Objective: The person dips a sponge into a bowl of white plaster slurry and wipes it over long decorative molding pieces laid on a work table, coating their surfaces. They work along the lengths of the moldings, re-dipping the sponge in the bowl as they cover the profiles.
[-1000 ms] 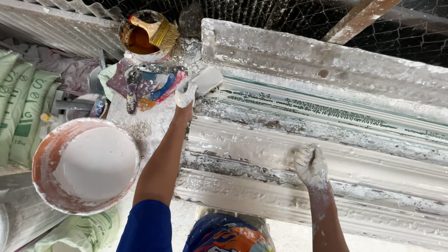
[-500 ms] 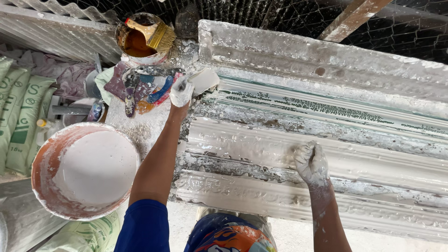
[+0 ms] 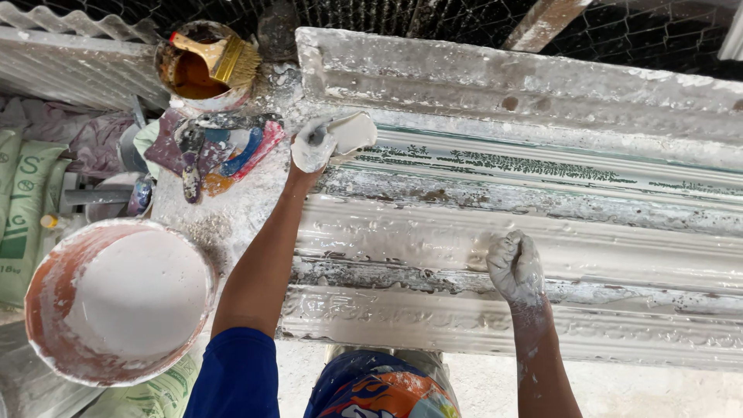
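Two plaster-caked hands over a long white moulding. Far left, bucket of white plaster, then a small pot with a brush. Left hand, fingers clamped on a scraper at the moulding's left end. Right hand fisted, pressed on the moulding's middle ridge.

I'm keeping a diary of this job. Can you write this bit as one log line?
left hand: holds scraper on mould | right hand: fist on mould | bucket: white mix

Mould cut off right; sacks cut off left
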